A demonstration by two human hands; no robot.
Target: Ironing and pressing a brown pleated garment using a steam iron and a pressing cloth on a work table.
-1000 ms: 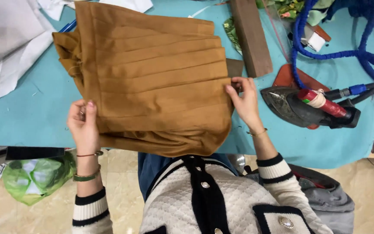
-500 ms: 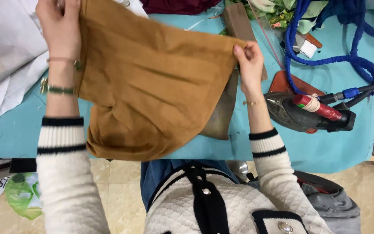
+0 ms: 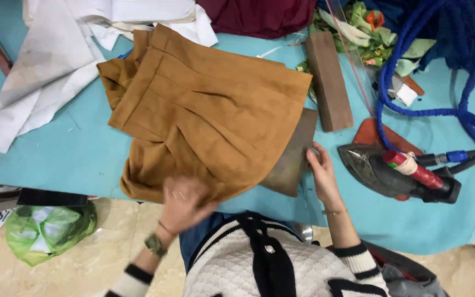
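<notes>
A tan pleated garment (image 3: 204,115) lies spread on the turquoise ironing table (image 3: 72,154). My left hand (image 3: 182,204), blurred, rests on the garment's near hem at the table's front edge. My right hand (image 3: 321,170) lies flat beside the garment's right corner, fingers touching a brown flat pad (image 3: 293,159) that sticks out from under the cloth. Neither hand grips anything that I can see.
A steam iron (image 3: 397,173) with a red handle sits on a pad to the right, its blue hose (image 3: 446,71) coiled behind. A wooden block (image 3: 328,80) lies right of the garment. White cloth (image 3: 50,71) is piled at the left, a green bag (image 3: 48,231) on the floor.
The garment was lifted and turned over, and now lies flat again. My left hand came down from the far left to the near hem; my right hand dropped to the pad.
</notes>
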